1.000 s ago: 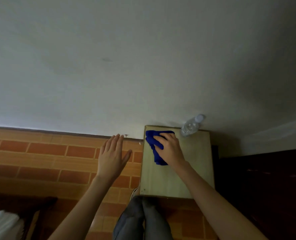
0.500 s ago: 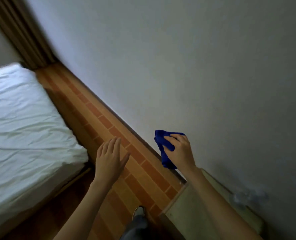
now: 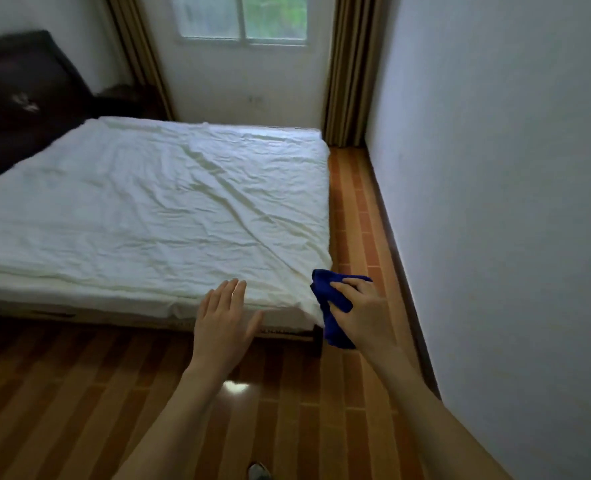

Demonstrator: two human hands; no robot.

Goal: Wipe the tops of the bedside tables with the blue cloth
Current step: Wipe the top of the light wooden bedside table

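My right hand (image 3: 363, 313) grips the cloth (image 3: 333, 322), left hand (image 3: 223, 320) spread empty; its dangling end may snag the bed (image 3: 148, 209).

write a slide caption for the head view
Right hand carries the blue cloth past the white bed; left hand open, empty.

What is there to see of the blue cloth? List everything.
The cloth is deep blue, soft-looking fabric, bunched into folds rather than spread flat. The right hand grips it in the air, fingers curled over its upper part, while a loose end hangs below the palm. It shows in front of the bed's near right corner and the floor, touching nothing but that hand.
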